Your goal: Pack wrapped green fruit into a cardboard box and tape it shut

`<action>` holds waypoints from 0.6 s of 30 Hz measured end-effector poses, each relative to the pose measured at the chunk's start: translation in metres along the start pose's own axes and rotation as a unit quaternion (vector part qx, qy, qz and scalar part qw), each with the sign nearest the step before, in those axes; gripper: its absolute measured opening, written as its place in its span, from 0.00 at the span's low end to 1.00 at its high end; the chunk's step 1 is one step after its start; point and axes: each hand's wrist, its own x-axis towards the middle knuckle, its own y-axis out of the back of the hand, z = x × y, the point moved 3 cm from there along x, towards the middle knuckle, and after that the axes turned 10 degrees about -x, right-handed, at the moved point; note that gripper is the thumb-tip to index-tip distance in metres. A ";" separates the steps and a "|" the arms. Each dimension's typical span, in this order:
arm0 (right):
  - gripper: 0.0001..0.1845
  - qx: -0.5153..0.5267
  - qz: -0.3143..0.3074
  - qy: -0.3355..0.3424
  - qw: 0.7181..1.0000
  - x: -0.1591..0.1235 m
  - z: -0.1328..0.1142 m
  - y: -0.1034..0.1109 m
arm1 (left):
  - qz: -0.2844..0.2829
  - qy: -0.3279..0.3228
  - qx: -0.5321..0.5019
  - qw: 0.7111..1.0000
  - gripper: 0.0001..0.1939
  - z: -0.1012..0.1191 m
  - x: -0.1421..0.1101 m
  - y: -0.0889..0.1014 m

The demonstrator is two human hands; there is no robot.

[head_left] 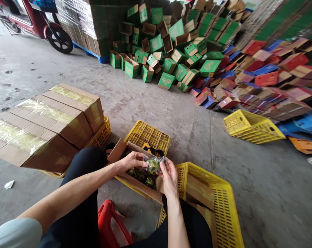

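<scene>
Between my two hands is a green, dark-spotted fruit in clear plastic wrap (153, 166); its exact kind I cannot make out. My left hand (132, 162) pinches the wrap from the left side. On the right, my right hand (169, 174) grips the same wrapped fruit with thumb and fingers. Below them stands an open cardboard box (143, 188) holding several more dark green wrapped fruits (140, 175). A black and yellow object (153, 150), perhaps a tape dispenser, lies just behind the fruit, partly hidden.
An upturned yellow crate (148, 132) sits beyond the box. Another yellow crate (223, 193) with cardboard inside stands at my right. Taped cartons (55, 117) rest at my left. A red stool (106, 220) is below me. Green boxes (166, 81) and red boxes (266, 79) lie piled behind.
</scene>
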 end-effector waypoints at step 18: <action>0.14 -0.340 -0.018 0.125 0.932 0.003 0.011 -0.005 | -0.005 -0.017 0.636 0.771 0.13 -0.014 0.007 0.039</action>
